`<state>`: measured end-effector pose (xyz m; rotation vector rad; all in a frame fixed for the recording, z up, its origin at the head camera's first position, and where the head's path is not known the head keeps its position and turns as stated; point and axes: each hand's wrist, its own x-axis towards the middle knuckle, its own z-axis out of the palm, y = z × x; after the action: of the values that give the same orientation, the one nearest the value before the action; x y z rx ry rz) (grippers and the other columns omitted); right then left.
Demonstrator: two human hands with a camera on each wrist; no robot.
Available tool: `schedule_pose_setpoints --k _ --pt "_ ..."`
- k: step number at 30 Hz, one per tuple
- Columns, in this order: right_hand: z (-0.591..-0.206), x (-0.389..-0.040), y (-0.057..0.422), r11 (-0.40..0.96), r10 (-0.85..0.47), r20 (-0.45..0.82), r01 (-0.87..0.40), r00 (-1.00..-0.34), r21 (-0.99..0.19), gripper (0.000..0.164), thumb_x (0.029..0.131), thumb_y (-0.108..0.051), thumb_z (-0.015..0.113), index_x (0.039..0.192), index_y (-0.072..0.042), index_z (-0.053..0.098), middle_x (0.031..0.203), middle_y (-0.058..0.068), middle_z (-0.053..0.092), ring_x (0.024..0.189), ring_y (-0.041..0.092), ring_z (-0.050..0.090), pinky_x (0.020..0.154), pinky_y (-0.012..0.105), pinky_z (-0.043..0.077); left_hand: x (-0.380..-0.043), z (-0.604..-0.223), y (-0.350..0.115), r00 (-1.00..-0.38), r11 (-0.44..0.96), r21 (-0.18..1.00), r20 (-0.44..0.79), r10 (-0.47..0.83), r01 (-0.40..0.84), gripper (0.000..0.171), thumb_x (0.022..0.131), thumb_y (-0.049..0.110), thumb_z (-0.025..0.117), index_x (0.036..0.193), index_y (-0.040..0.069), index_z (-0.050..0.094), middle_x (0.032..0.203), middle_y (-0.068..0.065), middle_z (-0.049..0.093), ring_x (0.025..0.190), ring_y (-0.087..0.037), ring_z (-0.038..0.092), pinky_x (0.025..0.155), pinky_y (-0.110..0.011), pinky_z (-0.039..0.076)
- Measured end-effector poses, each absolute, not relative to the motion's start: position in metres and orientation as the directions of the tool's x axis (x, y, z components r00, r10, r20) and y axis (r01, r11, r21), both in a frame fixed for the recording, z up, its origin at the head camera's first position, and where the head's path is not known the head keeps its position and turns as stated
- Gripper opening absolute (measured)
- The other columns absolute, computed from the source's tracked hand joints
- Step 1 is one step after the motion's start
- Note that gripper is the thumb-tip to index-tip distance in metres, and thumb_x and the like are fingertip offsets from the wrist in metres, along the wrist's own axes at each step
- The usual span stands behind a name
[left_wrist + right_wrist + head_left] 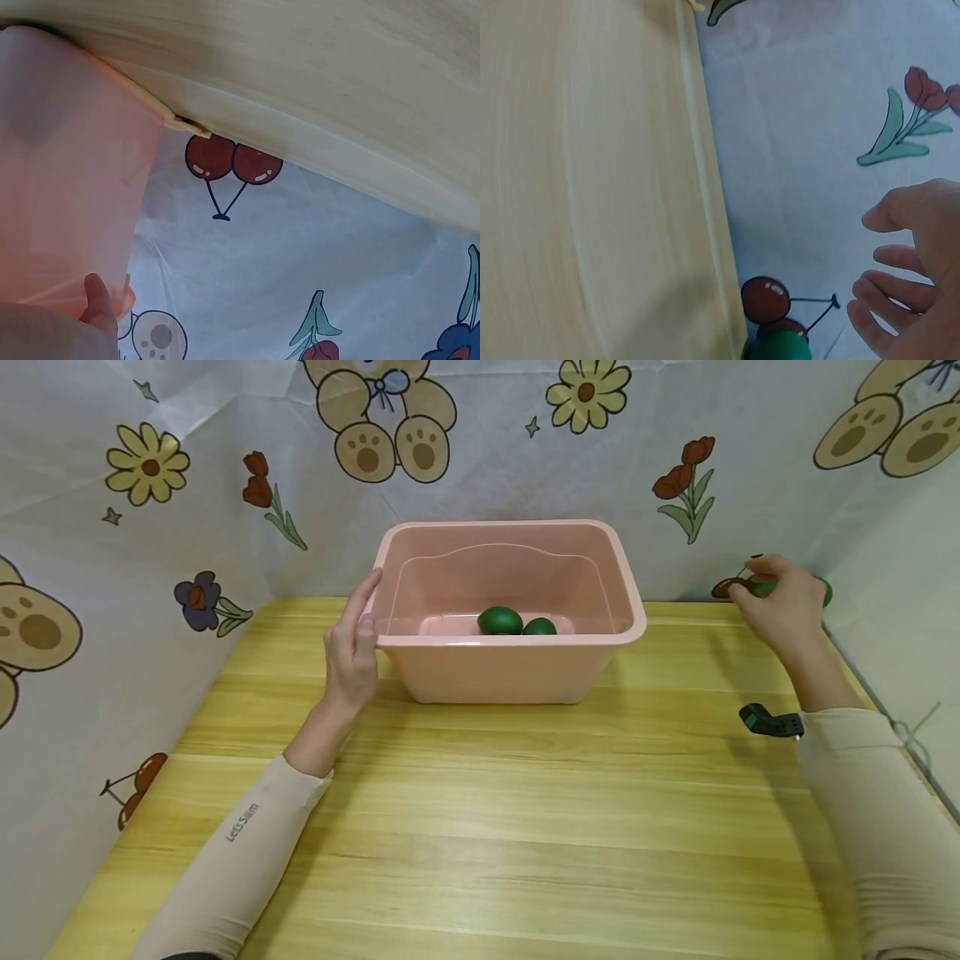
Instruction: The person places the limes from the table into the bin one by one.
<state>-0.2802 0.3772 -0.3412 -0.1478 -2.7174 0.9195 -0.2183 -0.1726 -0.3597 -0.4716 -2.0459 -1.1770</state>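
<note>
Cloth (491, 460) printed with paws, flowers and cherries spans from nine o'clock round past twelve, behind the wood-grained counter (525, 818), taking the pink tub (498, 670) as the dial's centre in the head view. That tub stands upright on the counter, toward its far edge.

Of the hands, the left hand (351, 647) is at the tub's nine o'clock, fingers fairly straight against the outside of the rim rather than clenched; whether a fingertip hooks under the lip, I cannot tell. The right hand (789, 602), out at three o'clock, is released, its thumb and fingers loosely bent and spread.

Just beside it, a green rounded object (778, 346) shows at the counter's far edge, partly hidden in the head view. Near four o'clock, a black device (769, 722) juts from the right cuff. Inside the tub, toward six o'clock, lie a larger green item (500, 621) and a smaller green item (539, 627).
</note>
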Motion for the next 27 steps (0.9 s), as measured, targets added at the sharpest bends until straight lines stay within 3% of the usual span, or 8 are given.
schedule_pose_setpoints --k 3,11,16,22,27 --pt "-0.347 -0.282 0.387 0.794 0.181 0.203 0.022 -0.962 -0.607 0.062 0.099 -0.03 0.05 0.152 0.001 0.042 0.148 0.034 0.044 0.142 0.053 0.018 0.11 0.066 0.025 -0.218 -0.359 -0.173 -0.672 0.526 0.585 0.74 -0.035 0.617 0.064 0.092 0.036 0.033 0.147 0.013 0.056 0.05 0.001 0.03 0.047 -0.013 0.021 0.047 -0.028 0.019" --pt "-0.362 -0.291 0.413 0.829 0.228 0.212 0.075 -0.95 -0.555 0.063 0.097 -0.025 0.051 0.152 0.003 0.04 0.142 0.038 0.044 0.129 0.056 0.034 0.108 0.064 0.023 -0.219 -0.359 -0.174 -0.674 0.54 0.582 0.738 -0.036 0.608 0.063 0.092 0.035 0.032 0.146 0.013 0.056 0.05 0.003 0.028 0.045 -0.013 0.021 0.044 -0.028 0.017" --pt "-0.366 -0.293 0.421 0.813 0.258 0.174 0.115 -0.95 -0.571 0.065 0.099 -0.029 0.05 0.155 0.003 0.035 0.148 0.037 0.039 0.134 0.055 0.03 0.113 0.063 0.019 -0.218 -0.36 -0.175 -0.677 0.544 0.581 0.735 -0.032 0.605 0.063 0.093 0.037 0.031 0.147 0.015 0.055 0.048 0.002 0.029 0.043 -0.013 0.021 0.042 -0.027 0.016" --pt "-0.372 -0.297 0.428 0.776 0.293 0.123 0.16 -0.948 -0.611 0.069 0.101 -0.036 0.049 0.158 0.0 0.03 0.153 0.034 0.035 0.141 0.052 0.025 0.114 0.061 0.028 -0.219 -0.359 -0.174 -0.672 0.537 0.58 0.74 -0.033 0.612 0.063 0.094 0.037 0.03 0.148 0.015 0.054 0.047 0.003 0.028 0.041 -0.013 0.021 0.041 -0.027 0.017" --pt "-0.381 -0.301 0.436 0.753 0.325 0.113 0.185 -0.939 -0.632 0.071 0.1 -0.037 0.05 0.159 -0.003 0.028 0.16 0.028 0.027 0.146 0.05 0.018 0.116 0.061 0.024 -0.22 -0.361 -0.172 -0.668 0.513 0.586 0.744 -0.033 0.627 0.063 0.094 0.036 0.03 0.148 0.013 0.054 0.048 0.004 0.03 0.042 -0.012 0.022 0.041 -0.026 0.019"
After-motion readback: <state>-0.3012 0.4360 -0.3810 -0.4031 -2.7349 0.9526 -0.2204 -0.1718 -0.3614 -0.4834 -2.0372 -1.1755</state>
